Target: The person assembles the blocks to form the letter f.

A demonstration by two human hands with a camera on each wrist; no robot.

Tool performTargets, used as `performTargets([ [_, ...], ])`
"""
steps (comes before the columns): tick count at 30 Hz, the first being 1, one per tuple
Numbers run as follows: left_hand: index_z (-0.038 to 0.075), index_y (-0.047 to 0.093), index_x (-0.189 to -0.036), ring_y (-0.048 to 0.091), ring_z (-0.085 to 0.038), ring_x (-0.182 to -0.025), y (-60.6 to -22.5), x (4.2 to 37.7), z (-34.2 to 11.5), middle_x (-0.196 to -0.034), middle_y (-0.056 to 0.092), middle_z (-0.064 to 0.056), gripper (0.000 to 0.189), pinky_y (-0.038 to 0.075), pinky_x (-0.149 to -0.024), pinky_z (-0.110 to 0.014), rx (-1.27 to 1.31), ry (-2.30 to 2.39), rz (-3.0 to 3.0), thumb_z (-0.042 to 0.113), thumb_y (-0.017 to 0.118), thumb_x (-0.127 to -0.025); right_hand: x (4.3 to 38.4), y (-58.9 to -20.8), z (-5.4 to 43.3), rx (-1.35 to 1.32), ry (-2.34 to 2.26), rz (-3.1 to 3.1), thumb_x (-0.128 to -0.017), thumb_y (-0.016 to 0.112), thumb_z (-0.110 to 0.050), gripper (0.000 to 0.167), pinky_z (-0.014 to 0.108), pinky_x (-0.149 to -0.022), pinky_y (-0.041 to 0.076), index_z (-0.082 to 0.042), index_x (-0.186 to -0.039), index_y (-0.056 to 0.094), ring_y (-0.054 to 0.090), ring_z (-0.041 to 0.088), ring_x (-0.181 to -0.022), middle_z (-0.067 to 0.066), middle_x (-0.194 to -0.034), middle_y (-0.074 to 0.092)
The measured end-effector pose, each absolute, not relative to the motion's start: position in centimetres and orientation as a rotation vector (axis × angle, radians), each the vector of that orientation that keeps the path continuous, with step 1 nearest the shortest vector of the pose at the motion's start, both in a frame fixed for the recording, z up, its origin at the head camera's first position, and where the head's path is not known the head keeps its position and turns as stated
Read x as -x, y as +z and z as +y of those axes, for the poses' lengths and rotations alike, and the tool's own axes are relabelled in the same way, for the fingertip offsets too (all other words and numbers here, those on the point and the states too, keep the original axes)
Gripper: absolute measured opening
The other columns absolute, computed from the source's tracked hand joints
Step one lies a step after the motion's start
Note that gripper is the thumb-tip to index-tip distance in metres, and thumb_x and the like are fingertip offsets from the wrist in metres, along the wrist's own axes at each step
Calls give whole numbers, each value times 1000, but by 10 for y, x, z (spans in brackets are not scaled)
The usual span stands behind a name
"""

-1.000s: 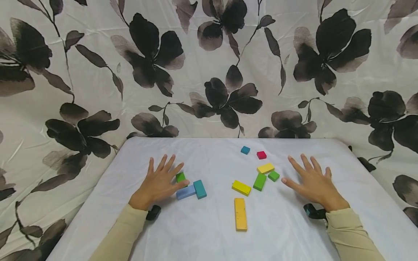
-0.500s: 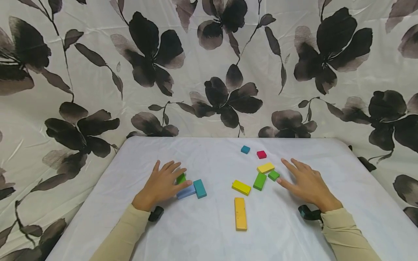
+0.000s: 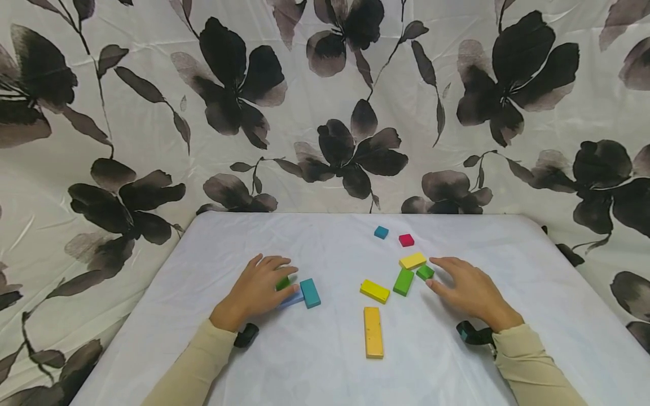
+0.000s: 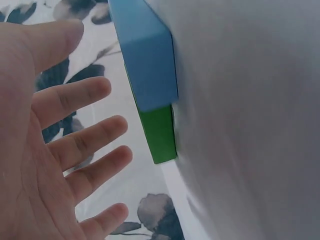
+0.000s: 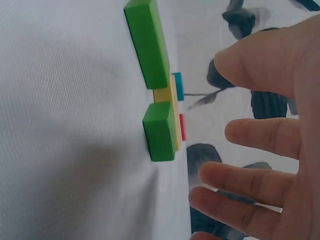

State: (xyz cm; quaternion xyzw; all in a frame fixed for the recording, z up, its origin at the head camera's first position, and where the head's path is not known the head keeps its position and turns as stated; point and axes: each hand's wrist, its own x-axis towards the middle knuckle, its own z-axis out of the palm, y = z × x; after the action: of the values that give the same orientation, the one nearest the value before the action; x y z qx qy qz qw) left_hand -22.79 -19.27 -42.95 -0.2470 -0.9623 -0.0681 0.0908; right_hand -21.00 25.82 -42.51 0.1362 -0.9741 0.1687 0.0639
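My left hand hovers over a light blue block and a green block, hiding part of both. In the left wrist view its fingers are apart and hold nothing, beside the light blue block and the green block. A teal block lies just right of the thumb. My right hand is held above the cloth, nearest a small green block. In the right wrist view, its relaxed fingers stand apart from that small green block and a longer green block.
Left of the right hand lie a yellow block, a longer green block and another yellow block. A long orange-yellow block is nearer the front. Farther back are blue and red blocks. Floral cloth hangs behind the table.
The right hand has moved left toward the small green block, and its spread fingers have drawn together. The left hand has shifted slightly right, its fingers bending a little. The blocks stay put.
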Motion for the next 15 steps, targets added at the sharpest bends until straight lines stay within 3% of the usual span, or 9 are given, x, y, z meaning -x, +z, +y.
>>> performTargets([
  [7,17,71,-126,52,-31,-128,-429,223,-189,-135,61,-9,42,32,-110,-59,787,-185,-2813,46,64,-96,211,-428,252,-411,617,-2938,-96,65,-42,52,59,-90,50,-9,-137,62,62,33,-110,14,-126,64],
  [15,16,72,-124,56,-29,-124,-430,221,-183,-130,63,-9,40,46,-102,-51,837,-186,-2749,42,69,-94,212,-426,248,-473,645,-2922,-93,73,-30,44,52,-84,54,-9,-130,67,64,27,-101,9,-118,68],
])
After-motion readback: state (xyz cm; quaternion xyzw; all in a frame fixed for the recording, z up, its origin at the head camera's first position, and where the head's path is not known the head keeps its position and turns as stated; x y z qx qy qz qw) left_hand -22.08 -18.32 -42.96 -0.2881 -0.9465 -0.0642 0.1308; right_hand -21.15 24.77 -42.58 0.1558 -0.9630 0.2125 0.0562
